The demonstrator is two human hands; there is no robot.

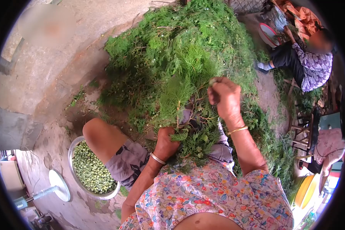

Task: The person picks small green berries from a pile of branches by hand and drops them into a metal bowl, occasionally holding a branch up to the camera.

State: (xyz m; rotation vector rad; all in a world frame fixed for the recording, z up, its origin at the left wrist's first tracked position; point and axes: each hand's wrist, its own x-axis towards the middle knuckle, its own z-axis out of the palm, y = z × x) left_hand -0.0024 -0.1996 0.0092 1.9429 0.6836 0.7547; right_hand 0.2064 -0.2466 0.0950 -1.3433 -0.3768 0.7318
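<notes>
- One sprig (177, 96) points away from the body.
- Left hand (167, 143) grasps its base.
- Right hand (225, 96), right of it: fingers curled, contents unclear.

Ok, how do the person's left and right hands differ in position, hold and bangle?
The left hand is lower in the view, while the right hand is higher. The left hand holds a conifer branch; whether the right hand holds anything is unclear. The left hand has a silvery bangle at its wrist, the right hand a golden bangle. Both hands are without gloves.
</notes>
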